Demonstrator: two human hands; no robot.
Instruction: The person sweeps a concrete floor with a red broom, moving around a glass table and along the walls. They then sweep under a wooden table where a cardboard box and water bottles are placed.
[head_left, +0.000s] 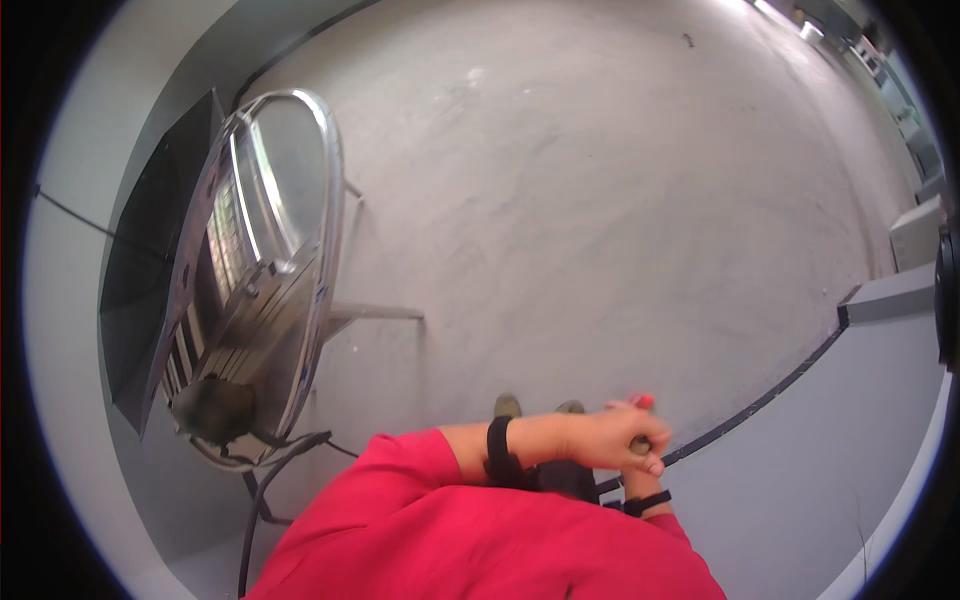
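Observation:
My left hand (626, 442) reaches across the front of my body and is closed round a small olive-brown rounded thing (640, 445), whose end shows between the fingers. Mostly hidden behind it is my right hand (619, 406), blurred, with a small red thing (644, 402) at its fingers. Whether the right hand grips that thing cannot be told. Both forearms wear black bands. The hands are close together above the floor, to the right of my shoes (507, 406).
At left stands a shiny metal table or basin (330, 247) with a raised rim, slats and legs. A dark rounded thing (214, 410) is on its near end, beside a black cable or hose (259, 502). A grey wall or ledge (795, 465) with dark edging lies at right.

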